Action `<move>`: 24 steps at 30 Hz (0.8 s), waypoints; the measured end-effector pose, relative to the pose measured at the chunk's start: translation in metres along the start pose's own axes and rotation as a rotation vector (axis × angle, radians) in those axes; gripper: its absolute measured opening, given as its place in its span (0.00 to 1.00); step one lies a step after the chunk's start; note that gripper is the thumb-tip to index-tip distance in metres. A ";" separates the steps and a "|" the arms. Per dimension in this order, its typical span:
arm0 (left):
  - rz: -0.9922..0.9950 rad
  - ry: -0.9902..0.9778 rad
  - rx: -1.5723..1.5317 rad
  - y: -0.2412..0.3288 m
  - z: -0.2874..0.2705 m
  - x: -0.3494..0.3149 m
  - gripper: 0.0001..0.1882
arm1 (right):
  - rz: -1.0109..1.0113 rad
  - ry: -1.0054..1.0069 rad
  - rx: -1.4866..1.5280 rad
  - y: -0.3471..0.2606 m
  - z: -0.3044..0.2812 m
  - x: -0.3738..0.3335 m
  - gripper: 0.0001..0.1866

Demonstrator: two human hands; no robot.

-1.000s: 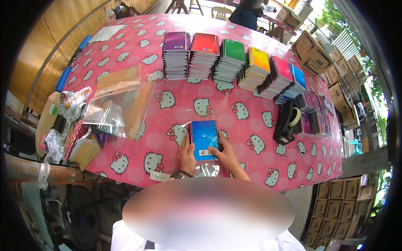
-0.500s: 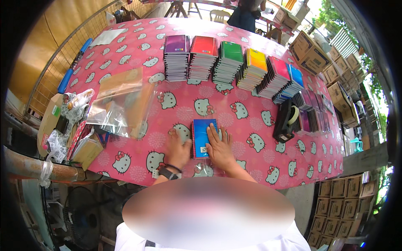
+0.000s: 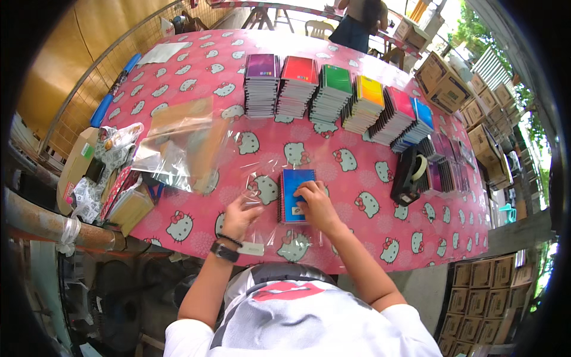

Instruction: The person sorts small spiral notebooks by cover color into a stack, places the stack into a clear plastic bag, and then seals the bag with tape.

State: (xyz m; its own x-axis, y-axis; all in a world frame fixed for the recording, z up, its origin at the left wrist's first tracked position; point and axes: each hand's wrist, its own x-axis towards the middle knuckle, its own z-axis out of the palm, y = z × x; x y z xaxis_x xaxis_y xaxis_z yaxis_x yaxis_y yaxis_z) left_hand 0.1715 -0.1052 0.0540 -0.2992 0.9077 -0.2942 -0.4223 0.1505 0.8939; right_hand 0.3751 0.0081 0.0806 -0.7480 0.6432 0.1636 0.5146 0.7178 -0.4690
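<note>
A blue spiral-bound notebook (image 3: pixel 295 189) lies upright to me on clear plastic film (image 3: pixel 270 229) near the front of the table. My right hand (image 3: pixel 320 207) rests on the notebook's right side, fingers bent and a little apart. To the left of the notebook, apart from it, my left hand (image 3: pixel 239 219) hovers over the film with thumb and fingers curved and spaced. Whether it touches the film is hard to make out. A white tag (image 3: pixel 251 249) sits beside that wrist, which wears a dark watch and a bead bracelet.
Stacks of notebooks, purple (image 3: pixel 260 89), red (image 3: pixel 297 89), green (image 3: pixel 331 92), yellow (image 3: pixel 364 101), pink (image 3: pixel 394 116) and blue (image 3: pixel 416 125), line the back. A black tape dispenser (image 3: pixel 409 178) stands right, beside more wrapped notebooks (image 3: pixel 449 163). Plastic bags (image 3: pixel 178 146) lie left.
My left hand has moved left, away from the notebook. My right hand's fingers, flat on the cover before, are now bent. The film around the notebook shows more plainly; the whole view has shifted slightly.
</note>
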 end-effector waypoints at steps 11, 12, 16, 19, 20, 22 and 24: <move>0.453 -0.132 0.699 -0.022 0.084 -0.005 0.32 | 0.519 -0.132 0.290 -0.010 -0.016 0.044 0.26; 0.462 -0.186 0.588 -0.019 0.084 -0.009 0.30 | 0.522 -0.139 0.271 -0.011 -0.015 0.043 0.25; 0.137 -0.314 0.234 -0.010 0.043 0.009 0.28 | 0.443 -0.062 0.153 -0.002 -0.003 0.037 0.18; 0.247 -0.059 0.348 -0.002 0.008 0.058 0.29 | 0.416 -0.046 0.209 0.000 -0.003 0.035 0.16; 0.502 0.043 0.493 0.000 0.010 0.077 0.28 | 0.399 -0.036 0.252 0.002 -0.003 0.034 0.16; 0.718 -0.032 0.703 -0.004 0.006 0.122 0.25 | 0.404 -0.035 0.328 0.001 -0.005 0.034 0.15; 0.546 -0.361 0.773 -0.002 -0.006 0.165 0.23 | 0.442 -0.057 0.395 -0.009 -0.010 0.038 0.14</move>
State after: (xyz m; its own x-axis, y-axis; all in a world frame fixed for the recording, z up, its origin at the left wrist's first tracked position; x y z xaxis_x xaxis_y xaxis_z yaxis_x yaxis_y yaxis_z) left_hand 0.1179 0.0417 0.0014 0.0444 0.9732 0.2257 0.4029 -0.2242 0.8874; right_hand 0.3466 0.0285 0.0999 -0.5254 0.8351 -0.1628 0.5956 0.2243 -0.7713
